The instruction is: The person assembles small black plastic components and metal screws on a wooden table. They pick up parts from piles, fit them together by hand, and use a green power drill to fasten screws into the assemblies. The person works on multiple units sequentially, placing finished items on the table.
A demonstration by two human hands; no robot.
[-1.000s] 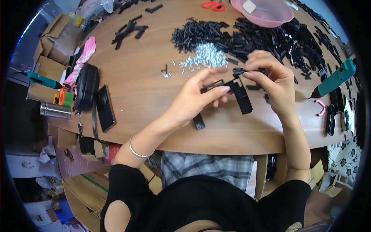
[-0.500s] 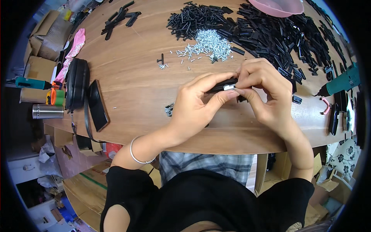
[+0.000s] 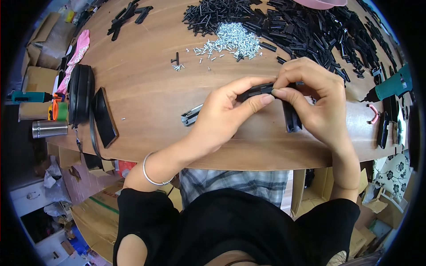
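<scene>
Both hands meet over the table around a dark, narrow black plastic part (image 3: 259,91). My left hand (image 3: 230,108) is closed on its left stretch, with the thumb along the near side. At its right end, my right hand (image 3: 313,91) pinches between thumb and fingers. A second black channel-like piece (image 3: 291,119) shows below my right fingers; I cannot tell whether it is held or lies on the table. Beside my left wrist lies a grey metal piece (image 3: 191,116), partly hidden by the hand.
Silver screws (image 3: 235,41) lie heaped at the back, next to piles of black parts (image 3: 306,33) and a pink bowl (image 3: 321,3). A green power screwdriver (image 3: 390,88) is at right. Left are a phone (image 3: 105,117), black case (image 3: 81,95) and steel flask (image 3: 49,129).
The held part has turned, and its pale strip no longer shows. The black piece below my right hand and the grey metal piece are more exposed. The view has shifted slightly.
</scene>
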